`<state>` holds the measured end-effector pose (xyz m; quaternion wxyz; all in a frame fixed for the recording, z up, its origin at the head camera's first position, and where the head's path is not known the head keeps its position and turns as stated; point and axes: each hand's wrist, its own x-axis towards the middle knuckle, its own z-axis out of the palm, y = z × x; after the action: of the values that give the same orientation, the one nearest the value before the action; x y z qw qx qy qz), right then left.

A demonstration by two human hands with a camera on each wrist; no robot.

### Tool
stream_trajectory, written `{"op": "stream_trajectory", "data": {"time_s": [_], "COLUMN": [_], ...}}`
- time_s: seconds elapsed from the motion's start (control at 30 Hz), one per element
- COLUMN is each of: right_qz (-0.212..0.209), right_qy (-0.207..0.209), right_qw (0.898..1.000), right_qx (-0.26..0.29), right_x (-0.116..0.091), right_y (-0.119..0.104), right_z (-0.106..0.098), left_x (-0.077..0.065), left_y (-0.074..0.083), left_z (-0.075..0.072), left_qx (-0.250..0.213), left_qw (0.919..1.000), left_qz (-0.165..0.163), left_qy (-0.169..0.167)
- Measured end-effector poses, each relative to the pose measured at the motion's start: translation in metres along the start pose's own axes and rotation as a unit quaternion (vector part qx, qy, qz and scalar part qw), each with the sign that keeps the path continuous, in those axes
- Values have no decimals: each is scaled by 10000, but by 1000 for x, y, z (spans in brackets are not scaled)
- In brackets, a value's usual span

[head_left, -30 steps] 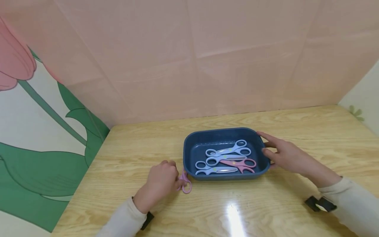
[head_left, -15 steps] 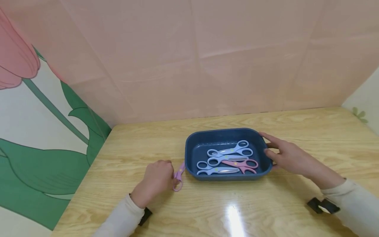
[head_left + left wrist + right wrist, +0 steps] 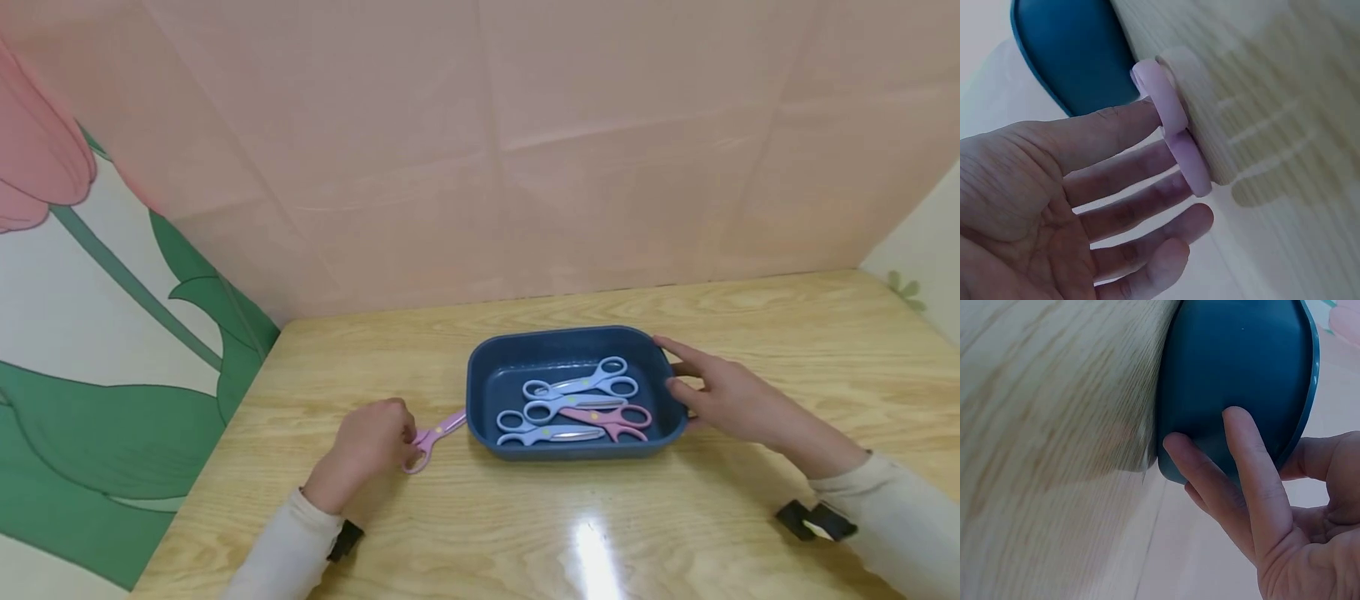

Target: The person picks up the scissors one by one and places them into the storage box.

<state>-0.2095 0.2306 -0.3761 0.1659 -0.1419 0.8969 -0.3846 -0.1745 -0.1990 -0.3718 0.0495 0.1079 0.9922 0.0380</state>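
Note:
My left hand (image 3: 372, 442) pinches the handle of pink-purple scissors (image 3: 448, 423) low over the table, left of a dark blue tray (image 3: 480, 350). Their blades point up and right, the tip end meeting the tray's left side in the head view. Up close in the left wrist view, thumb and fingertips meet at the scissors' finger loops (image 3: 1166, 103). My right hand (image 3: 738, 398) grips the tray's right end, thumb over the rim, fingers on the outer wall (image 3: 1235, 362). Inside the tray lie light blue scissors (image 3: 555, 433) and pink scissors (image 3: 611, 417).
The tray stands on a wood-grain table (image 3: 525, 517), whose back edge meets a pinkish cloth-like backdrop (image 3: 480, 167). A panel with a painted tulip (image 3: 45, 133) borders the left side. A pale wall (image 3: 926, 258) rises at the right.
My left hand has moved left with the pink-purple scissors, which have swung from nearly upright to slanting, more of the blades now showing. The right hand and tray stay nearly in place.

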Motion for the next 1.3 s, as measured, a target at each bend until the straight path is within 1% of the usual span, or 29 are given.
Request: {"op": "stream_trajectory", "data": {"time_s": [0.1,0.3,0.47,0.53,0.7,0.87,1.07,1.2,1.3], "right_qz": [-7,25,20,26,50,84,107,128,132], "right_qy": [3,12,36,54,86,83,67,64,67], "right_qw": [10000,10000,10000,10000,9999,9999,9999,9998,9998], "right_qx": [1,-2,-14,-28,-75,-69,-70,-110,-129], "right_x": [0,0,1,1,0,0,1,1,1], "right_y": [-1,-2,-2,-1,0,1,0,0,0], "right_z": [0,0,0,1,2,2,2,2,2], "left_x": [2,6,9,10,12,13,14,15,15], "left_y": [-7,-16,-21,-22,-24,-27,-29,-29,-29], "left_z": [0,3,3,4,7,9,8,8,7], "left_qx": [-138,-191,-231,-249,-273,-299,-272,-392,-642], "left_qw": [9999,9997,9997,9996,9993,9992,9992,9988,9976], "left_qz": [-12,-9,64,114,242,263,288,282,267], "left_qy": [41,177,18,-18,50,78,70,50,79]}}
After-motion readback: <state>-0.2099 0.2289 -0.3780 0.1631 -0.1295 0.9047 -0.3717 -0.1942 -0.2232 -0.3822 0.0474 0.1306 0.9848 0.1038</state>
